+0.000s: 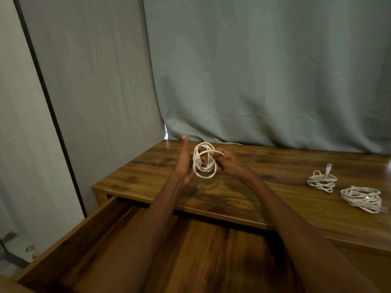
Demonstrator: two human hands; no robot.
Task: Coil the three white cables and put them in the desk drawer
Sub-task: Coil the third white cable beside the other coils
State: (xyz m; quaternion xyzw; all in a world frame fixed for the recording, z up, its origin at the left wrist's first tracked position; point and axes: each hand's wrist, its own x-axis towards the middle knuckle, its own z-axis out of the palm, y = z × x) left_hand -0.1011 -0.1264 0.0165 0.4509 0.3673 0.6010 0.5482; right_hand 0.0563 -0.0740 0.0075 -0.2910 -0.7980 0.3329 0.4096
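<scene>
A white cable (pixel 204 163), wound into several loops, hangs in the air above the wooden desk (pixel 264 168). My left hand (pixel 184 163) holds the loops from the left, thumb pointing up. My right hand (pixel 229 162) grips a strand of the same cable from the right. Two other white cables lie coiled on the desk at the right: a smaller coil (pixel 321 180) with a plug sticking up, and a larger flat coil (pixel 362 198) nearer the right edge. The desk drawer (pixel 101 220) stands pulled out below my forearms, and nothing shows inside it.
A grey-green curtain (pixel 264 81) hangs behind the desk. A grey panel (pixel 95 92) with a dark edge stands at the left. The floor shows at the lower left beside the drawer.
</scene>
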